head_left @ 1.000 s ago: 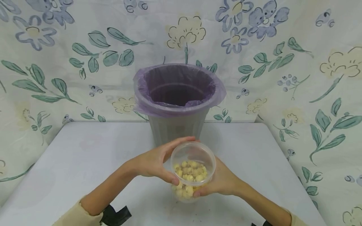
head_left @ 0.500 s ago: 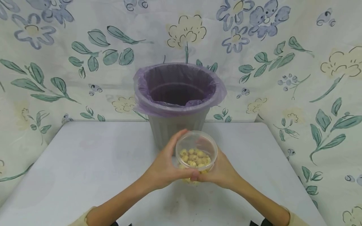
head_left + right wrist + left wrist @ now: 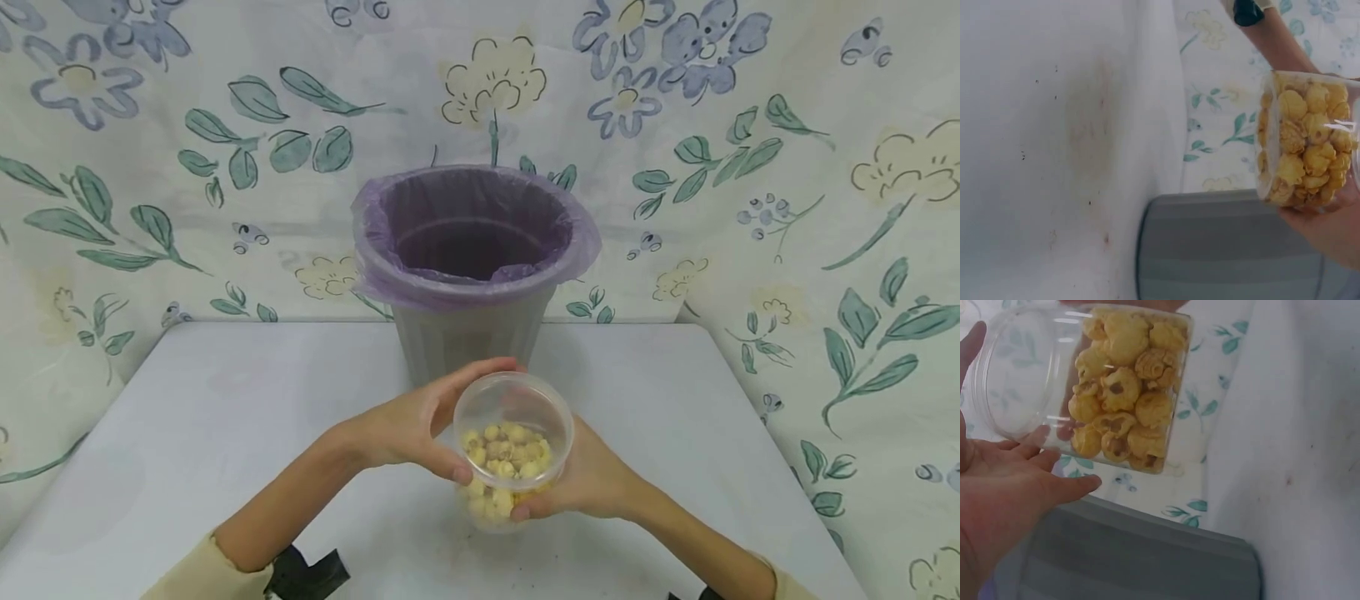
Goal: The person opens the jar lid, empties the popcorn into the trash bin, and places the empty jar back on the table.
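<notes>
A clear plastic jar (image 3: 513, 408) of yellow popcorn (image 3: 506, 454) is held above the table, tilted so its round top faces me. My right hand (image 3: 588, 475) grips the jar's body from the right, its thumb across the front. My left hand (image 3: 405, 425) spans the top from the left, thumb at the near side of the rim and fingers behind it. In the left wrist view the left fingers (image 3: 1075, 487) spread beside the jar's neck. Popcorn (image 3: 1313, 144) fills the lower part in the right wrist view, with the right hand (image 3: 1335, 234) against the jar.
Just behind the hands stands a grey bin (image 3: 468, 342) lined with a purple bag (image 3: 476, 292), its mouth uncovered. The white table (image 3: 262, 400) has small specks near the front. Floral cloth (image 3: 247, 167) hangs behind and at both sides.
Half a second ago the jar was higher, with the left thumb across its front by the right thumb. The jar has come down, and the left hand has turned back to its earlier pose.
</notes>
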Motion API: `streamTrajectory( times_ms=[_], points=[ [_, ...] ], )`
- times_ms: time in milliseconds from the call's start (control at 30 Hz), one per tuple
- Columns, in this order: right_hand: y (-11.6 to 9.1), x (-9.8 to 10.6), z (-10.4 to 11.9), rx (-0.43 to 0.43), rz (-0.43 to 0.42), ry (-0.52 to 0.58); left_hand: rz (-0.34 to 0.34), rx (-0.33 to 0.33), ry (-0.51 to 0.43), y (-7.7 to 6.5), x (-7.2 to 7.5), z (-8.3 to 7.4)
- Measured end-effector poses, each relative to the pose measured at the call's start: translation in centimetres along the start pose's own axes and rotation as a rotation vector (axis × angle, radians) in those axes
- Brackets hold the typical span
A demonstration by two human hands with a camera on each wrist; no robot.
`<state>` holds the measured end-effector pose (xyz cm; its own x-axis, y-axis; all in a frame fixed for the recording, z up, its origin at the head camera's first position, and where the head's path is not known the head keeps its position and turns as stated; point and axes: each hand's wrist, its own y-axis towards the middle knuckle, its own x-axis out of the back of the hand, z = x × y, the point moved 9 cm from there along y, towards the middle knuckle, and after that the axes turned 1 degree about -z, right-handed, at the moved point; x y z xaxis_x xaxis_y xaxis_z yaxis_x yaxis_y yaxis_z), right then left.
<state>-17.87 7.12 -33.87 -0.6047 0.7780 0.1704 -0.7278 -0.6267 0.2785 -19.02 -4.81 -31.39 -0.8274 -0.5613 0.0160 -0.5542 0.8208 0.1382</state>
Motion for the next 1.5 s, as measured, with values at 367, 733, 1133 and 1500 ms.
streamTrajectory(
  times_ms=[367, 733, 1133, 1500],
  points=[
    [0.2, 0.5, 0.1, 0.037, -0.035, -0.061, -0.168, -0.008, 0.111, 0.0, 0.1, -0.3],
    [0.2, 2.0, -1.1, -0.014, -0.184, -0.110, -0.585, -0.001, 0.245, -0.8, -0.3, 0.6],
    [-0.1, 1.0, -0.7, -0.031, -0.091, -0.056, -0.183, -0.075, -0.007, 0.2, 0.5, 0.5],
    [-0.2, 0.5, -0.4, -0.009, -0.032, -0.062, -0.090, -0.061, -0.003, 0.6, 0.2, 0.6]
  ],
)
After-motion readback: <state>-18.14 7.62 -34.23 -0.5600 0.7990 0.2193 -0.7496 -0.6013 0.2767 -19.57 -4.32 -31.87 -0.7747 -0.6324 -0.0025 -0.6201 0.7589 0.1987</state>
